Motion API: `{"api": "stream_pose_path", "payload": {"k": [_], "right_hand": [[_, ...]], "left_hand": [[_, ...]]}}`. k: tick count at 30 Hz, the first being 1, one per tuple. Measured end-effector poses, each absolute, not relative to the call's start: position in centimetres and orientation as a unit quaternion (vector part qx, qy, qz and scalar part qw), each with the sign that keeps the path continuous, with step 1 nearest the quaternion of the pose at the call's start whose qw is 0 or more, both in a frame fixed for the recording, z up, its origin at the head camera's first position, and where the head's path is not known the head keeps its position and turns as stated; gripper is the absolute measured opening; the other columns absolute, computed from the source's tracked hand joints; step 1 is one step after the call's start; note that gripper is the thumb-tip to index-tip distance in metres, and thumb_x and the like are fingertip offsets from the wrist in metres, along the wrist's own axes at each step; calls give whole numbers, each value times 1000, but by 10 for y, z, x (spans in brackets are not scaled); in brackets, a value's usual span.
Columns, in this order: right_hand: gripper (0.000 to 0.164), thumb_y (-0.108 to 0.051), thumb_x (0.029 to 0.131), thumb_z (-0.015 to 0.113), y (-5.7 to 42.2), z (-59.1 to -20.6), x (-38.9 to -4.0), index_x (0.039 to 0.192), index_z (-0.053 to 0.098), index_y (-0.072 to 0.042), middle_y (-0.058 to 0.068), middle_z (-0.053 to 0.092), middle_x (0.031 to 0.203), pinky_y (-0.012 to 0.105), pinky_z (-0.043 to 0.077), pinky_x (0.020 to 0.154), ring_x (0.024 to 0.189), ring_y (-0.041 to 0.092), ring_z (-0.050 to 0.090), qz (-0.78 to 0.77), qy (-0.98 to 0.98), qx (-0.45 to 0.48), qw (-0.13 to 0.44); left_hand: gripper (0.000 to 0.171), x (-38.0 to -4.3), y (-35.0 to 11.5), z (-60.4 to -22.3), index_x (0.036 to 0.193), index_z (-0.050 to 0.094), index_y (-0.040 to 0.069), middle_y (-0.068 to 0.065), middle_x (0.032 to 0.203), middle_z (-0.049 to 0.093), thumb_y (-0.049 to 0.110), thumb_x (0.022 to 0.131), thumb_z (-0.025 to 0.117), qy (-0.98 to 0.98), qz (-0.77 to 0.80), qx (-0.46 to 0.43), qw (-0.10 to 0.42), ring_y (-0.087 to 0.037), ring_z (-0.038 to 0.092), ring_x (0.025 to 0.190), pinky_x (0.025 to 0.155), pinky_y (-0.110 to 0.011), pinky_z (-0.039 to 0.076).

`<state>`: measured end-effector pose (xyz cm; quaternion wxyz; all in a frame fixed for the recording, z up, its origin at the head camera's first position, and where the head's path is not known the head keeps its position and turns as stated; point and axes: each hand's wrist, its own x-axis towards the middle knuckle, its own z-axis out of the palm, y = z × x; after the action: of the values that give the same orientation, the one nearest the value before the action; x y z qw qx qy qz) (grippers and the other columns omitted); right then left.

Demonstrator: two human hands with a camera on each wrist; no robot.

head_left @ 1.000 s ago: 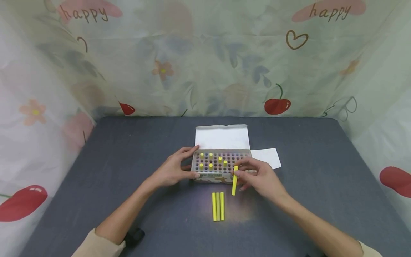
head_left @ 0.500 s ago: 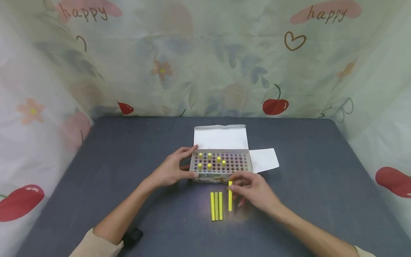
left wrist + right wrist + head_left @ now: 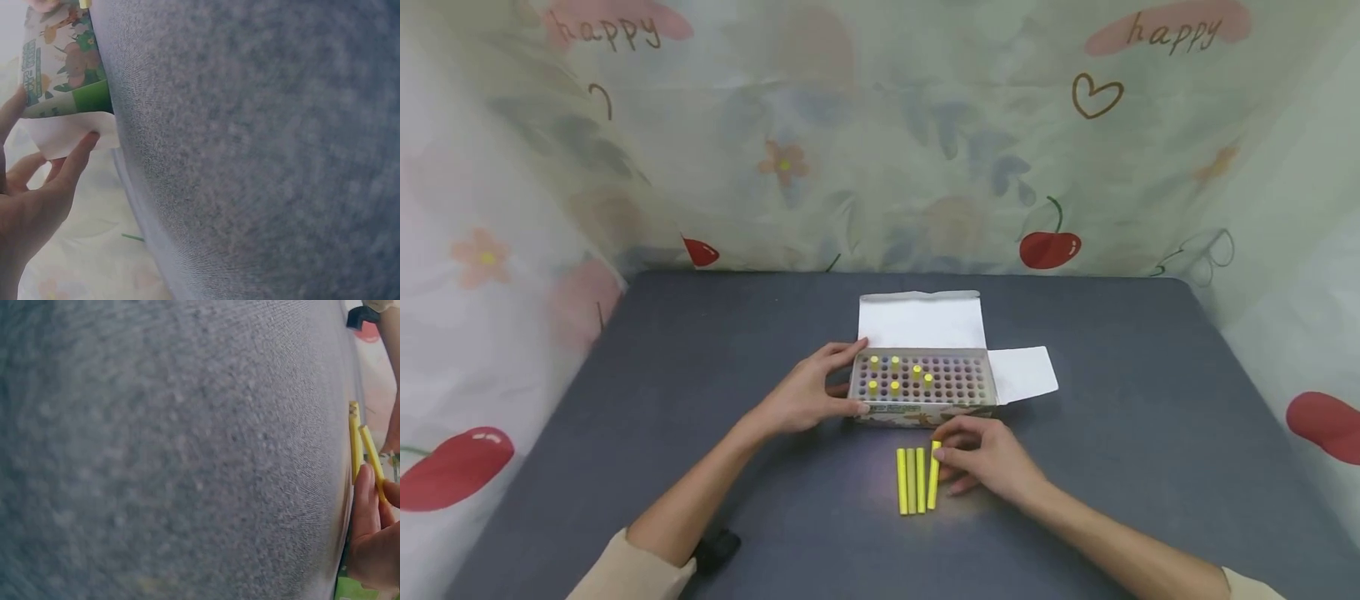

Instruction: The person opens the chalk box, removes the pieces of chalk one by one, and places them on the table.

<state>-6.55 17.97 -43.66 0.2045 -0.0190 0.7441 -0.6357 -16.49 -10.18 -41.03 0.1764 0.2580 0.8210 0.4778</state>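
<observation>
An open chalk box with a perforated inner tray stands mid-table, its white lid raised at the back. Several yellow chalk ends poke up from the holes. My left hand holds the box's left end, thumb at the front corner and a finger at the back, as the left wrist view also shows. In front of the box, my right hand pinches a yellow chalk stick by its upper end; in the right wrist view this stick is tilted. Just left of it, three yellow chalk sticks lie side by side.
A white side flap sticks out at the box's right end. The grey table is bordered by a patterned curtain at the back and sides. Something black shows by the left forearm.
My right hand has brought the chalk stick down from the box's front right toward the three lying sticks, moving it nearer me and slightly left. The left hand stays at the box.
</observation>
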Motion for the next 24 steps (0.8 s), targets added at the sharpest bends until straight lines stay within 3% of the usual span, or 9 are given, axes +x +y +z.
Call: {"api": "stream_pose_path", "payload": {"k": [24], "right_hand": [[30, -19, 91, 75, 186, -438, -71, 112, 72, 2, 16, 73, 94, 41, 64, 66, 79, 30, 73, -624, 749, -14, 224]], "left_hand": [[92, -166, -101, -410, 158, 28, 19, -16, 148, 35, 12, 83, 82, 819, 477, 267, 175, -34, 46, 133, 99, -37, 53]]}}
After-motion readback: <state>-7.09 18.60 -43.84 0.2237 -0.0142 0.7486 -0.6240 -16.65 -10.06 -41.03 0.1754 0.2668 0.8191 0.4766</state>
